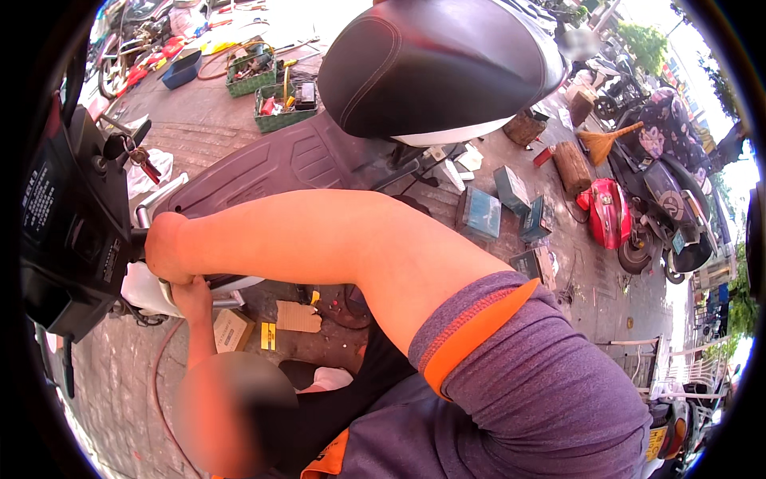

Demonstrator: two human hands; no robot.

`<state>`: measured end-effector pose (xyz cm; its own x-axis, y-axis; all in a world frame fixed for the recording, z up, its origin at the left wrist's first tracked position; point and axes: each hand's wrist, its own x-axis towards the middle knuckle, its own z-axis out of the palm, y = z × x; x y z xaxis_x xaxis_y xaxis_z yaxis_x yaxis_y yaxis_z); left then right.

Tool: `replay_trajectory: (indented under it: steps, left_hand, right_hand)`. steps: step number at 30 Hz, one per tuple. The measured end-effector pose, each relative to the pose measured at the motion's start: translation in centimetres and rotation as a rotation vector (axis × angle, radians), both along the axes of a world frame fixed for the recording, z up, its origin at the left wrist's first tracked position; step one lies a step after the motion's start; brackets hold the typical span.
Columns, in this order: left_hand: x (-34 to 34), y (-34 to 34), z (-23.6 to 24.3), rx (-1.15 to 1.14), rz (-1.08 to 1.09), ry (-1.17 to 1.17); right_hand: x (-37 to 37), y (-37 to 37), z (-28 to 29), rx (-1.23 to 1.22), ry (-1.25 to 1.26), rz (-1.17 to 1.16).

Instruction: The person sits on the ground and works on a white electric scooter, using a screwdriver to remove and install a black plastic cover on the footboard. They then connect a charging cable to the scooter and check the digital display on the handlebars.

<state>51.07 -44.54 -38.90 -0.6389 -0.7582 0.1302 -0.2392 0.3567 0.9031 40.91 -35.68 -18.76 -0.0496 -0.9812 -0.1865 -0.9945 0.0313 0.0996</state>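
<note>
Purple sleeve point(550, 375) nearest | white scooter panel point(144, 290) below right hand point(164, 247), beside left hand point(191, 298) | either grip: can't tell

The console point(76, 231) stands at the left, keys point(144, 160) at its right side. The footboard point(263, 164) runs right from it toward the seat point(447, 72). Beyond the footboard, two baskets point(281, 122) sit on the ground point(590, 299), a tub point(182, 70) to their left. Right of the footboard lie boxes point(480, 214), then a log point(572, 168), a broom point(608, 144) beside it, and another scooter point(674, 199) farther right. Nearer, cardboard point(298, 317) lies right of a carton point(233, 330).
</note>
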Motion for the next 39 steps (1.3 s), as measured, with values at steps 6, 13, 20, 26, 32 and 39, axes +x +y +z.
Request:
replay_trajectory:
  steps: [6,13,20,26,32,39]
  left_hand:
    - [1.1,-0.7,0.9,-0.044,-0.022,-0.07]
    - [0.6,-1.8,-1.2,0.012,-0.053,-0.123]
    - [0.6,-2.9,-3.3,0.057,-0.152,-0.064]
    - [0.6,0.0,0.4,-0.416,-0.068,-0.098]
    - [1.9,-0.5,1.2,-0.526,-0.012,-0.171]
    - [1.1,-0.2,-0.3,-0.169,-0.055,-0.092]
  right_hand:
    - [0.5,-0.5,0.0,-0.029,-0.055,-0.052]
    - [0.2,0.2,-0.7,-0.086,-0.168,-0.226]
    - [0.0,-0.7,-2.4,-0.141,-0.187,-0.21]
    - [0.2,0.5,-2.3,-0.143,-0.085,0.035]
    - [2.0,1.2,-1.7,-0.327,-0.079,0.004]
    - [0.6,0.9,-1.4,-0.12,-0.131,-0.094]
